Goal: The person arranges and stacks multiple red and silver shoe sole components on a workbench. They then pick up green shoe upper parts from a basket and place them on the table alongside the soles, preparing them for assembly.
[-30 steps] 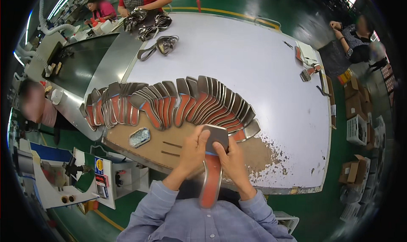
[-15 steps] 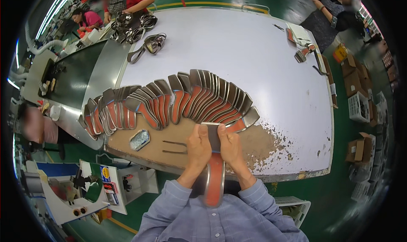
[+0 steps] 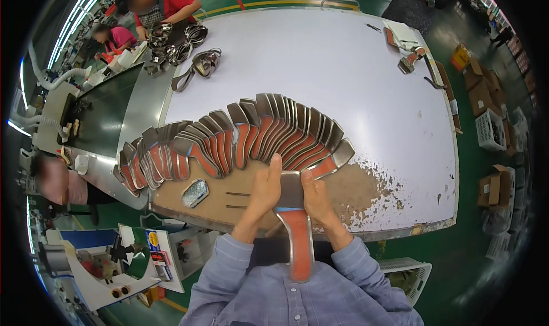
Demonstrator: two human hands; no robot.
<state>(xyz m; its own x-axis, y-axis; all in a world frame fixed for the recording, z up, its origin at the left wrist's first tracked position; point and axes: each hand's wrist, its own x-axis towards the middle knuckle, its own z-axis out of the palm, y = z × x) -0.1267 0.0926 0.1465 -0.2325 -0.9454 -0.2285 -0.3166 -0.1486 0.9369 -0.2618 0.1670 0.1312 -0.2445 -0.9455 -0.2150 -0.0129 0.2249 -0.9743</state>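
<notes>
We hold a grey-and-orange insole (image 3: 297,234) at the near edge of the desk (image 3: 354,69), left hand (image 3: 264,190) and right hand (image 3: 315,196) each in a firm grip on it; a fanned row of insoles (image 3: 240,140) lies just beyond, a small metal tin (image 3: 195,193) to the left.

Both hands (image 3: 291,192) grip an orange-and-grey insole (image 3: 297,229) beside fanned insoles (image 3: 240,140).
</notes>
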